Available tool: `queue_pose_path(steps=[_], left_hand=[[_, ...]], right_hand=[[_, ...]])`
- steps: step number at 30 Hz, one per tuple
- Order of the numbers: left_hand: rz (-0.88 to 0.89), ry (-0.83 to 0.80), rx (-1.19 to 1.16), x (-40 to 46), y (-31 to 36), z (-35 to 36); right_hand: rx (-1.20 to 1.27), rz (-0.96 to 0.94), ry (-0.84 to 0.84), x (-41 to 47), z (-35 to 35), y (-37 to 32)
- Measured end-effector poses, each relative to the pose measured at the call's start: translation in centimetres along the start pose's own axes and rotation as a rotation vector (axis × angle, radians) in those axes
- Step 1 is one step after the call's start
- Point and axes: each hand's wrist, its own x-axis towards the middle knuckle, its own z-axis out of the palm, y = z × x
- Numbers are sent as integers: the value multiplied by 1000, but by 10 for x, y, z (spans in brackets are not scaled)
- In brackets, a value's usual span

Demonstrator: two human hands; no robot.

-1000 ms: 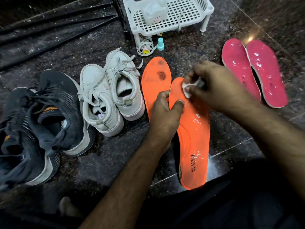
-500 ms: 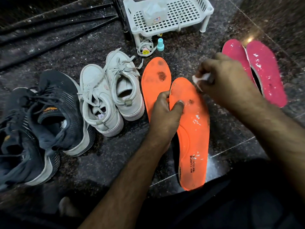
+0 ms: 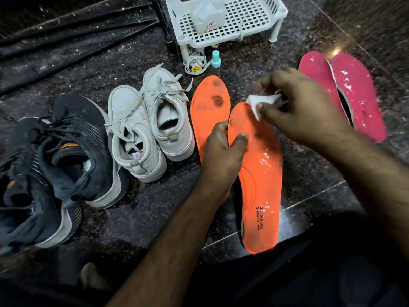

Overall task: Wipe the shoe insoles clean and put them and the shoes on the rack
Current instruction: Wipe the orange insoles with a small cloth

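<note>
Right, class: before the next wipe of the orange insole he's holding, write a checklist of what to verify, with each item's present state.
1. Left hand steadies the held insole: ok.
2. Right hand pinches the white wipe: ok.
3. Wipe reaches the insole's toe end: ok.
4. Held insole clean: not ok, a dark smudge shows mid-way.
5. Second orange insole clean: not ok, dark stains near the toe.
6. Rack free for shoes: not ok, a plastic bottle lies on it.
</note>
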Motion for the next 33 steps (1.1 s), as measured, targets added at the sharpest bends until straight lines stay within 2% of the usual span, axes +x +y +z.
queue_pose_path(steps=[2,4,7,9,12,14,17,21,24,30,32,33], left_hand=[[-10,-23,-21,-1,-1,1],[-18,-31,-22,-2,-1,1],[-19,-21,-20,-2,1,1],[-20,-16,-18,-1,1,1],[-22,-25,-17,1,-1,0],[-22,-33,-15,1,-1,0],[-45,-39,-48,0,0,0],[-51,-60,-50,-1,0,1],[-43,-51,-44,1,-2,1],[-28,-39,4,1,-7,1],[-17,-27,6,1,-6,1],[-15,-20,-4,2,-5,0]], right_hand=[[33,-59,-123,-1,4,-2],[-57,-39,-172,-1,9,3],[-207,54,-35,2,5,11],[-170,71,14,3,-2,8],[22,-38,-165,-2,-2,-5],[-6,-82,-266,-5,6,-6],[-123,-31,-169,-1,10,3],[-101,25,-62,1,2,3],[-20,-4,-186,-4,-1,-5],[-121,-35,-481,-9,-3,-6],[-71,6,-507,-11,-10,-4],[-41,22,-467,-12,-11,-3]])
